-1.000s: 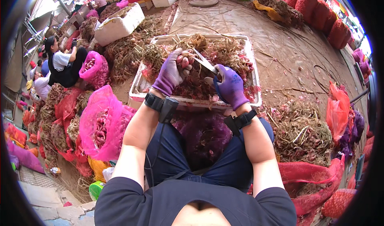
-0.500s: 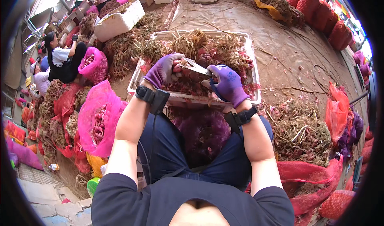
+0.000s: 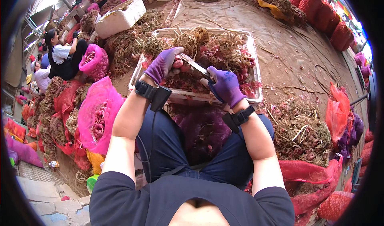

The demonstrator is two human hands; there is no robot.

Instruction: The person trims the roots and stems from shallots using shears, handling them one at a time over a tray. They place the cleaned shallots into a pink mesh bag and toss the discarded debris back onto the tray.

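Over a white foam box (image 3: 258, 66) full of dried shallots (image 3: 228, 52), both my hands work in purple gloves. My left hand (image 3: 164, 64) is closed round a few reddish shallots (image 3: 177, 65). In my right hand (image 3: 225, 84) are scissors (image 3: 194, 64), the fingers wrapped round dark handles. The blades look closed together, and their tips reach the shallots by my left fingers. Dry stems and roots cover much of the heap in the box.
Between my knees is a purple mesh bag (image 3: 202, 132). A pink mesh bag of shallots (image 3: 98, 120) stands at left, and a shallot pile (image 3: 302, 130) lies at right beside a red mesh bag (image 3: 312, 182). Further left sits another person (image 3: 62, 58).
The scissor blades were apart and now look closed. My left hand has shifted slightly up and the shallots show more clearly in it.
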